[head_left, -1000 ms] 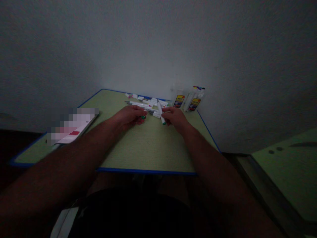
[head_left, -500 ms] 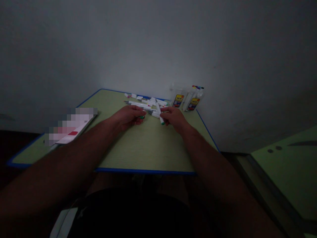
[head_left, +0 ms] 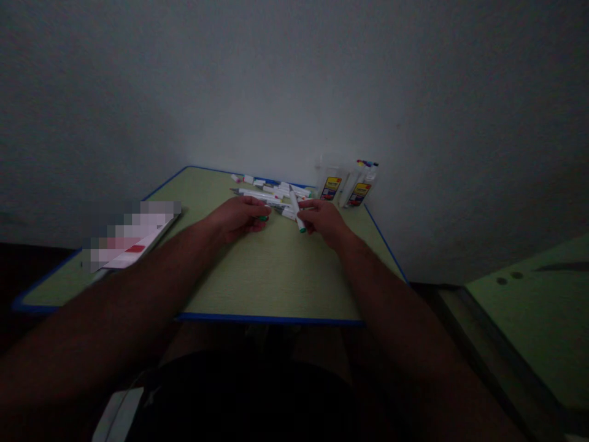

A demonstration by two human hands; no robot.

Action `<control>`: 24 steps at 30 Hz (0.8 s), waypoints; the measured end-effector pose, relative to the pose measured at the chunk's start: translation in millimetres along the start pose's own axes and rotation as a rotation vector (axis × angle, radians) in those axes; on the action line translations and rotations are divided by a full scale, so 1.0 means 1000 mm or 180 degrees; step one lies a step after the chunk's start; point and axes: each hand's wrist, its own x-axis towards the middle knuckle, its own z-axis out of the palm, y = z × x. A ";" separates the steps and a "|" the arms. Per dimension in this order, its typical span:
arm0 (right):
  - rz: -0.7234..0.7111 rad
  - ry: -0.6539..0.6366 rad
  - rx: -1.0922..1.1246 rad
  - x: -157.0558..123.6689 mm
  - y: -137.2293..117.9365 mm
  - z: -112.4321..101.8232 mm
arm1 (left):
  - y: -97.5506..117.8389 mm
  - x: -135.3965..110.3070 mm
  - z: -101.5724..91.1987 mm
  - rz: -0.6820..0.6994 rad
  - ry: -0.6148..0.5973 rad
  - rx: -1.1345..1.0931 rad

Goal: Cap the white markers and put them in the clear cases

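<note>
The picture is dim. My right hand (head_left: 324, 220) is closed on a white marker (head_left: 295, 209) with a green tip that points down toward the green table (head_left: 257, 270). My left hand (head_left: 239, 216) rests on the table with its fingers curled around a small green cap (head_left: 264, 218). Just beyond both hands lies a pile of several white markers (head_left: 271, 191), some of them loose caps.
Two clear marker cases (head_left: 347, 183) with yellow labels stand at the table's far right corner against the wall. A flat white packet (head_left: 131, 238) lies on the left side. The table has a blue edge (head_left: 271, 318). Another green surface (head_left: 538, 307) sits at the right.
The marker in my right hand has shifted slightly left and toward me. My left hand has stayed in place.
</note>
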 end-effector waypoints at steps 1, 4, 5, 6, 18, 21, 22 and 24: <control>-0.0010 0.0001 -0.0012 0.001 0.001 0.000 | 0.000 0.000 0.000 0.0004 -0.0007 0.0006; -0.0039 -0.0014 0.0000 0.002 0.003 -0.001 | 0.001 -0.001 0.000 0.0026 -0.0048 -0.0002; -0.0048 -0.0022 0.0016 0.002 0.003 -0.001 | 0.001 -0.001 0.000 0.0041 -0.0059 -0.0011; -0.0054 -0.0024 0.0030 0.002 0.003 -0.001 | 0.001 -0.001 0.000 0.0048 -0.0065 -0.0015; -0.0067 -0.0044 0.0035 0.001 0.002 -0.001 | 0.002 -0.002 -0.001 0.0027 -0.0042 0.0000; -0.0049 -0.0002 -0.0002 0.000 0.001 -0.003 | 0.001 0.000 -0.003 0.0102 -0.0024 -0.0036; -0.0035 0.0033 -0.0022 0.000 0.001 -0.003 | 0.000 0.000 -0.004 0.0128 -0.0015 -0.0046; -0.0008 0.0099 -0.0035 0.000 0.000 -0.005 | 0.000 0.002 -0.006 0.0179 0.0009 -0.0051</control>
